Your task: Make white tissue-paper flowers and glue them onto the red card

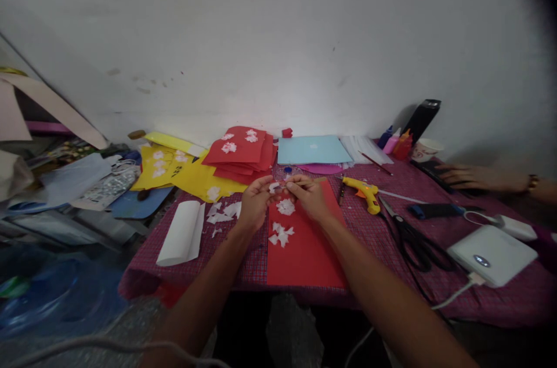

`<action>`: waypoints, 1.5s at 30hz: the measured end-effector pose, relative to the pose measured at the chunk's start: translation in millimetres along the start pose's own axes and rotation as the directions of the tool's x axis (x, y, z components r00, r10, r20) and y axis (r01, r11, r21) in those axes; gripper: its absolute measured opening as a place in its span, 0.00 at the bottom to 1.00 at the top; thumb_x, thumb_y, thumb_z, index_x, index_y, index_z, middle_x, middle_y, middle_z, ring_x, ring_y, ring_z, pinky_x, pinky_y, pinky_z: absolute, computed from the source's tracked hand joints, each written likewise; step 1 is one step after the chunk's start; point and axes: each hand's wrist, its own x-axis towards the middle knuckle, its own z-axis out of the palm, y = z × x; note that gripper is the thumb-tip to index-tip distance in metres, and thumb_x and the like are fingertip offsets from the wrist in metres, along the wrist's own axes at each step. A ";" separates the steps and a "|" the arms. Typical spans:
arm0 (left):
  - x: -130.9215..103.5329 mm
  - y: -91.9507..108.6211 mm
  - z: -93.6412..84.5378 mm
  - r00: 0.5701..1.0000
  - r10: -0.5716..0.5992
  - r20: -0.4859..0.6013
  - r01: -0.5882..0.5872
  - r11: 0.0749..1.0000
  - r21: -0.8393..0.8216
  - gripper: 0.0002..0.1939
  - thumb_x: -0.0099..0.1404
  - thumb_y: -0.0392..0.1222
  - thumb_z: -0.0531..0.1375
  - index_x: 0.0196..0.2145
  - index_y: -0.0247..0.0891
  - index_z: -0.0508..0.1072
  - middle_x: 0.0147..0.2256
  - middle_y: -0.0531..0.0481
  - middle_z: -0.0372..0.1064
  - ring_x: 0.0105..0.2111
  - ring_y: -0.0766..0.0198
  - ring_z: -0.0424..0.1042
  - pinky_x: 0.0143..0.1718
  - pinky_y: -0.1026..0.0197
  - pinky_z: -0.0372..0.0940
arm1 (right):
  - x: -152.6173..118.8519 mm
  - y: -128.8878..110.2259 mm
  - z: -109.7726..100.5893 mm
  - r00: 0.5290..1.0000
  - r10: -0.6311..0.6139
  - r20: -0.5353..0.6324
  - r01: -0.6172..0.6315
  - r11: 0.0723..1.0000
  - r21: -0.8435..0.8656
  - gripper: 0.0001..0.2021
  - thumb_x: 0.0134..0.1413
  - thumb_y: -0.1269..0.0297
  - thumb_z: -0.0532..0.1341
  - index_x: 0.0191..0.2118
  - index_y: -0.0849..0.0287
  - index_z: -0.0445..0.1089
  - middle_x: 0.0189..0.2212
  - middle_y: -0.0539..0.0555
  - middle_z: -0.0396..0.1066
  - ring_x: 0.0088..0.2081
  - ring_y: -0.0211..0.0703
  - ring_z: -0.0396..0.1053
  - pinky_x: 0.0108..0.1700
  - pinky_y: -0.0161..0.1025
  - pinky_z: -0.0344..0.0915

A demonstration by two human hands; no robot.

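Observation:
Between my two hands, above the top of a red sheet (308, 252), is a small white paper piece (275, 187). My left hand (256, 199) pinches it from the left. The fingers of my right hand (308, 194) are pressed together at its right side. Just below my hands a ruffled white paper flower (285, 206) lies on the red sheet, with loose white petals (281, 235) under it. White paper scraps (220, 214) and a folded white sheet (180, 234) lie to the left.
Red cards (243, 150) and yellow papers (209, 177) lie behind on the left. At right are a yellow glue gun (365, 192), black scissors (413, 234), a white power bank (491, 255), paint bottles (402, 144) and another person's hand (474, 177).

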 end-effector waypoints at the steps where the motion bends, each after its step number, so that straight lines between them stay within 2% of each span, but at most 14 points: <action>1: 0.0 0.0 0.3 1.000 0.003 0.006 -0.003 1.000 0.000 0.22 0.49 0.30 0.66 0.43 0.35 0.72 0.37 0.47 0.77 0.32 0.63 0.76 0.34 0.62 0.69 | -0.1 -0.6 0.0 1.000 -0.001 -0.001 0.001 1.000 -0.001 0.11 0.53 0.54 0.66 0.32 0.57 0.72 0.22 0.47 0.69 0.19 0.35 0.61 0.21 0.34 0.57; 8: -1.2 2.5 1.9 1.000 -0.001 0.025 0.000 1.000 0.017 0.24 0.51 0.31 0.67 0.47 0.36 0.71 0.41 0.44 0.77 0.33 0.64 0.75 0.35 0.62 0.69 | 0.6 -0.4 -1.2 1.000 0.000 0.004 0.000 1.000 0.026 0.11 0.53 0.54 0.66 0.33 0.57 0.72 0.23 0.47 0.68 0.20 0.35 0.61 0.22 0.34 0.57; 15: -1.4 3.8 -0.7 0.999 0.008 0.051 -0.008 1.000 0.008 0.25 0.52 0.31 0.64 0.49 0.36 0.71 0.44 0.41 0.76 0.37 0.60 0.77 0.37 0.59 0.70 | 0.5 -0.5 -0.8 1.000 -0.003 -0.017 0.003 1.000 0.026 0.11 0.52 0.55 0.66 0.33 0.57 0.72 0.22 0.47 0.67 0.20 0.35 0.61 0.22 0.34 0.57; 26: -0.4 -0.5 0.3 0.997 0.072 0.035 -0.075 0.994 0.085 0.26 0.52 0.30 0.64 0.50 0.38 0.70 0.46 0.44 0.74 0.33 0.65 0.74 0.36 0.61 0.69 | 0.5 -0.6 -0.8 1.000 -0.010 -0.007 0.010 1.000 0.010 0.11 0.54 0.54 0.65 0.32 0.57 0.72 0.23 0.47 0.68 0.20 0.35 0.61 0.22 0.34 0.57; 31: 1.5 -3.2 -1.2 0.997 0.064 0.038 -0.067 0.995 0.069 0.25 0.51 0.32 0.66 0.49 0.39 0.70 0.49 0.44 0.72 0.35 0.65 0.74 0.37 0.60 0.69 | 0.6 -1.2 -0.8 1.000 0.008 -0.025 -0.007 1.000 0.027 0.12 0.52 0.52 0.66 0.33 0.57 0.71 0.24 0.48 0.69 0.20 0.35 0.61 0.22 0.34 0.58; 39: -1.5 1.8 2.4 0.998 0.053 0.035 -0.054 0.998 0.024 0.24 0.52 0.31 0.65 0.48 0.39 0.69 0.45 0.45 0.72 0.35 0.64 0.75 0.38 0.60 0.70 | 0.0 -0.4 -0.3 1.000 0.000 -0.026 0.001 0.999 0.045 0.11 0.53 0.53 0.65 0.32 0.56 0.71 0.24 0.48 0.69 0.20 0.35 0.61 0.22 0.34 0.57; 45: -2.2 3.4 0.1 0.997 0.005 0.081 0.003 0.996 -0.091 0.25 0.52 0.30 0.66 0.48 0.39 0.70 0.40 0.48 0.74 0.35 0.64 0.76 0.39 0.61 0.70 | 0.3 -1.3 -0.9 0.999 0.014 -0.029 -0.012 0.997 0.070 0.11 0.53 0.53 0.65 0.33 0.56 0.71 0.26 0.49 0.71 0.21 0.35 0.62 0.22 0.34 0.58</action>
